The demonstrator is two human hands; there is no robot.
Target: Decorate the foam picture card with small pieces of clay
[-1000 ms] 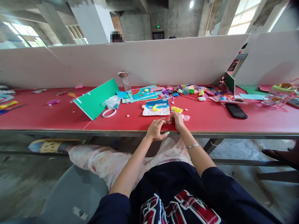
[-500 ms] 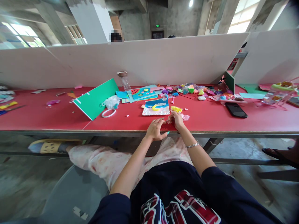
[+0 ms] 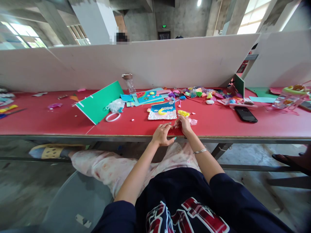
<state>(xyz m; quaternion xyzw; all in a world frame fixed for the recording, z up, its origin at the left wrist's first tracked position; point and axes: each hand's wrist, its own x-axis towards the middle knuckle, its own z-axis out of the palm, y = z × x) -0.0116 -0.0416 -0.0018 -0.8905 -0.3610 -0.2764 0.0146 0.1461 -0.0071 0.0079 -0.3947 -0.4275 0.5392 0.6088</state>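
Note:
My left hand (image 3: pixel 161 134) rests at the table's front edge, its thumb and fingers spread apart, with nothing visible held in it. Close by on the right, my right hand (image 3: pixel 183 125) has its fingers curled together; whatever may be between them is too small to make out. Just beyond both hands lies a blue and white card (image 3: pixel 155 116) bearing a yellow crescent (image 3: pixel 161 111). A yellow lump (image 3: pixel 183 113) sits right of the card, above my right hand, and a pink wrapper (image 3: pixel 193 121) lies beside that hand.
A green board (image 3: pixel 99 103) leans at the left, near a white ring (image 3: pixel 113 117) and a clear bottle (image 3: pixel 130 84). Colourful clay packs (image 3: pixel 199 94) line the back. At the right are a black phone (image 3: pixel 245 114) and a clear container (image 3: pixel 282 101).

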